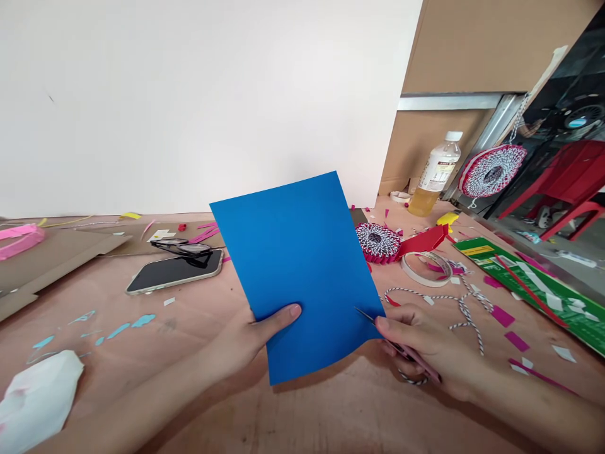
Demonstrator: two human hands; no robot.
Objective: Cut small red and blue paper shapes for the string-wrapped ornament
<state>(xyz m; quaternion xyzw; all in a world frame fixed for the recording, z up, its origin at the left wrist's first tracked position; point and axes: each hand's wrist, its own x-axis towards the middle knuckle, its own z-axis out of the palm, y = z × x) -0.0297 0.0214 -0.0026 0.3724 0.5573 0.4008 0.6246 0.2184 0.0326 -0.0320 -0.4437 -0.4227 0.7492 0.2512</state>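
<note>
A blue sheet of paper (302, 252) is held up, tilted, above the table. My left hand (265, 331) grips its lower left edge, thumb on the front and fingers hidden behind. At its lower right edge, my right hand (425, 343) is closed around scissors (416, 360) with a pinkish handle. One thin, dark blade lies over the front of the sheet; any other blade is hidden. The paper's lower right edge curves near the blade.
Behind the sheet lie a phone (177, 272), glasses (182, 246), a tape roll (426, 269) and a striped round ornament (377, 243). Striped cord (467, 315), paper scraps and a green board (534, 290) lie right. A bottle (435, 176) stands by the white panel (212, 94).
</note>
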